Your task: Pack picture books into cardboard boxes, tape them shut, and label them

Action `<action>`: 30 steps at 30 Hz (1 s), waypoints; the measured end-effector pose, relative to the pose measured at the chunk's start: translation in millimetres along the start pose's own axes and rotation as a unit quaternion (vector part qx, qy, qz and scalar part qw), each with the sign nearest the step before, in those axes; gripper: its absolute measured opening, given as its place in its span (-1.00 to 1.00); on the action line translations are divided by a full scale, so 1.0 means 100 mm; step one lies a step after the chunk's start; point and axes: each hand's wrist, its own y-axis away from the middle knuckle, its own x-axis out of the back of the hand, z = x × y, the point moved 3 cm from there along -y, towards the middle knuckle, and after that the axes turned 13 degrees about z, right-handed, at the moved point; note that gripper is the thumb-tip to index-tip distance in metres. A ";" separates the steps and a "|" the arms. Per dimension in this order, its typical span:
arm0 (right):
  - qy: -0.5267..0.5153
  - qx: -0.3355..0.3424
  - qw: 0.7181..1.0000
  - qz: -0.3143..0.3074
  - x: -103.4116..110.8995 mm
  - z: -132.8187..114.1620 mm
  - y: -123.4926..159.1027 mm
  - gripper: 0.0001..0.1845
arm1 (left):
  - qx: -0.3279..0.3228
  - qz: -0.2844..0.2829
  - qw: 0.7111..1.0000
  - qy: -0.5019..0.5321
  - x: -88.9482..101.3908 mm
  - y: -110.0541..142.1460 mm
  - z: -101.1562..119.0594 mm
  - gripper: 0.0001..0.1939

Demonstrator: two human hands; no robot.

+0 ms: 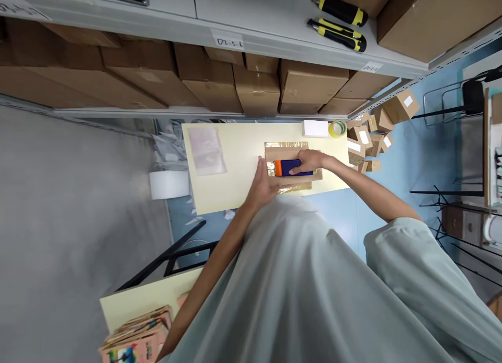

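Note:
A small brown carton (295,180) with gold-coloured inner lining lies opened out on the pale yellow table. My right hand (309,160) grips a dark blue box with an orange end (288,168) from above; the box is inside or just over the carton, and I cannot tell how deep it sits. Fingers stretched out, my left hand (262,184) rests against the carton's left end and near corner. A clear plastic bag (206,150) lies flat at the table's left.
A white box (315,128) and a yellow tape roll (338,128) stand at the table's back right. Beyond is a shelf with brown cartons (257,88) and two box cutters (339,23). Several small cartons (364,138) are piled right of the table (239,138).

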 end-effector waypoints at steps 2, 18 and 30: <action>-0.015 0.004 1.000 -0.020 0.02 -0.02 0.02 -0.52 | -0.033 -0.044 0.996 -0.064 -0.15 0.02 0.08 0.44; -0.016 0.067 0.998 -0.015 -0.07 0.26 -0.06 -0.40 | 0.000 -0.037 0.967 -0.251 -0.42 -0.01 0.14 0.17; -0.120 0.030 0.990 -0.073 0.12 1.18 0.33 -0.44 | -0.043 -0.028 0.975 -0.218 -0.52 -0.04 0.01 0.21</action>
